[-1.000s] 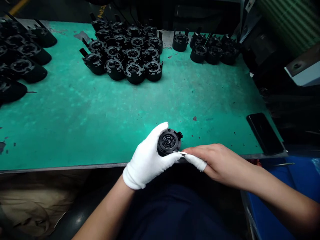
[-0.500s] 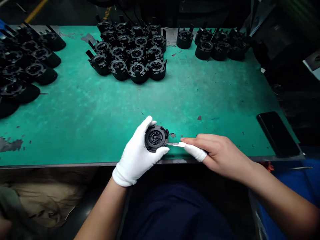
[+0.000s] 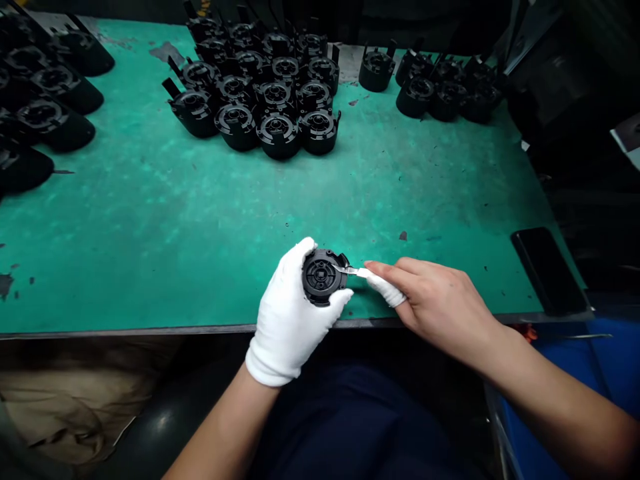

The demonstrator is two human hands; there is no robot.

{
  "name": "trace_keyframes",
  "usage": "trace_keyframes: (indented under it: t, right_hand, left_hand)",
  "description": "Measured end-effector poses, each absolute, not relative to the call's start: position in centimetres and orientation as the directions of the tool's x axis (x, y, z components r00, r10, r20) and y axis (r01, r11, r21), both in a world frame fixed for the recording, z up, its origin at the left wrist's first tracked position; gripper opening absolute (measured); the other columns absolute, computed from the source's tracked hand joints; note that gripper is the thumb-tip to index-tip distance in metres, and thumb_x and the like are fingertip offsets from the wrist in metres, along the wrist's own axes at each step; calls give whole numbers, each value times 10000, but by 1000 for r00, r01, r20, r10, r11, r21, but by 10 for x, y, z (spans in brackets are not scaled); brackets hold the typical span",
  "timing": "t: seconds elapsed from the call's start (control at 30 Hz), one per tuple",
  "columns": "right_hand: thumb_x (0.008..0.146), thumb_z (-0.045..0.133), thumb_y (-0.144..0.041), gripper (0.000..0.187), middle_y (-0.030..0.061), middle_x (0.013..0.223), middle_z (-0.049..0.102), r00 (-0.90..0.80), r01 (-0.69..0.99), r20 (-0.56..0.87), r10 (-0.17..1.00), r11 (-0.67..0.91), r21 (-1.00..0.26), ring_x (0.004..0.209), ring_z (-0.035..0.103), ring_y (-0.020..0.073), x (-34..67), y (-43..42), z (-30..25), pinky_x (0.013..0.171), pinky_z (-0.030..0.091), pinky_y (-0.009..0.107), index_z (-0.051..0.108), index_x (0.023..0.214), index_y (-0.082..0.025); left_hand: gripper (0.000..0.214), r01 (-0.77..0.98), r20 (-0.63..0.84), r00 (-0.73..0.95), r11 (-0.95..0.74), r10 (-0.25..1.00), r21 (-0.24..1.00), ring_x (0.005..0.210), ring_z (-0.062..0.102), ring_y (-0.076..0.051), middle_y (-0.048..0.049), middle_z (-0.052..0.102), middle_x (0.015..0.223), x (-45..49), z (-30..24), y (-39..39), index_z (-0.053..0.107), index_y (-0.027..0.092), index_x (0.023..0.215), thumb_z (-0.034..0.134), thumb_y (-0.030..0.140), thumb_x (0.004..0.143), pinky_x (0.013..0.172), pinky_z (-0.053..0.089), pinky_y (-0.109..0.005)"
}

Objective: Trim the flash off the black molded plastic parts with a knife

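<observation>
Head view: black part (image 3: pixel 320 275), yellow marks (image 3: pixel 204 8) illegible

One head camera looks forward and down, from near, over the hands (image 3: pixel 287 317) and table (image 3: pixel 150 253).

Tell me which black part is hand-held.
The round black part gripped by the gloved left hand, with the slim-bladed tool in the right hand at its face; the other black parts stand farther back on the green tabletop.
</observation>
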State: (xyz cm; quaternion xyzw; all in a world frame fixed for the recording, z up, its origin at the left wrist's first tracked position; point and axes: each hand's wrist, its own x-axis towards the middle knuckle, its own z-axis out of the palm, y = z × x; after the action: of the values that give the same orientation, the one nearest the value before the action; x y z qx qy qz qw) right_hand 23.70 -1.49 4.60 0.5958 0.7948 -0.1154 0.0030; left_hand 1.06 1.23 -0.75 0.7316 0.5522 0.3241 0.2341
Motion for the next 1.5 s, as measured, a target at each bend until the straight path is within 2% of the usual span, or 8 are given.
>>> trace_keyframes:
  t: [0.13, 0.37, 0.57, 0.87, 1.03, 1.33, 1.4, 1.5]
  right_hand:
    - [963, 476, -199, 452, 15, 883, 671, -312, 928, -124, 942, 274, -251, 787, 644, 187, 236, -18, 46, 648, 423, 303, 603, 1386, -297]
    - [947, 509, -197, 448, 36, 860, 686, -219, 966, -98, 971, 202, -159, 796, 649, 200, 229, -18, 42, 596, 406, 290, 621, 1369, -295]
    - [957, 476, -182, 439, 52, 921, 705, -256, 918, -93, 962, 212, -335, 835, 672, 192, 225, -22, 43, 723, 484, 295, 629, 1363, -250]
    - [975, 447, -185, 436, 38, 827, 650, -249, 937, -60, 967, 224, -268, 781, 642, 194, 222, -26, 38, 678, 455, 309, 629, 1367, -244]
    - [955, 461, -159, 455, 44, 858, 669, -249, 944, -71, 966, 225, -243, 827, 648, 196, 223, -27, 38, 698, 459, 301, 620, 1371, -251]
    - [940, 523, -202, 435, 38, 857, 704, -175, 973, -57, 983, 164, -159, 771, 666, 187, 215, -17, 38, 596, 445, 266, 636, 1350, -292]
    - [951, 515, -207, 420, 47, 888, 724, -162, 968, -42, 986, 150, -202, 815, 685, 195, 211, -15, 37, 646, 481, 266, 638, 1345, -283]
    - [972, 482, -191, 390, 65, 1079, 750, -184, 916, -26, 983, 162, -367, 972, 702, 208, 213, -15, 39, 804, 524, 288, 644, 1321, -259]
  left_hand:
    - [849, 654, 253, 160, -295, 954, 697, 1290, 579, -281, -147, 581, 1386, 15, -10, 10, 398, 180, 1437, 811, 424, 737, 1119, 476, -441]
    - [781, 683, 326, 80, -290, 942, 671, 1280, 585, -298, -159, 599, 1352, 26, -15, 6, 441, 166, 1390, 797, 420, 744, 1113, 480, -462]
    - [752, 689, 367, 48, -296, 929, 661, 1261, 596, -305, -174, 610, 1321, 32, -19, 4, 461, 139, 1374, 782, 419, 755, 1097, 491, -461]
    - [748, 683, 367, 48, -298, 929, 666, 1262, 593, -308, -173, 606, 1323, 31, -18, 5, 460, 148, 1370, 782, 432, 757, 1092, 490, -471]
    - [760, 687, 367, 50, -299, 929, 662, 1258, 595, -310, -175, 608, 1317, 31, -18, 6, 457, 150, 1373, 783, 439, 751, 1088, 494, -472]
    - [711, 702, 384, 26, -290, 923, 650, 1248, 595, -322, -182, 608, 1296, 37, -20, 4, 470, 144, 1337, 770, 431, 760, 1057, 506, -483]
    - [665, 700, 398, 16, -295, 917, 651, 1229, 603, -321, -178, 613, 1269, 40, -20, 4, 478, 144, 1315, 755, 413, 774, 1032, 520, -482]
    - [670, 677, 397, 28, -310, 917, 668, 1220, 608, -315, -172, 612, 1262, 38, -20, 4, 468, 143, 1321, 757, 402, 775, 1034, 522, -476]
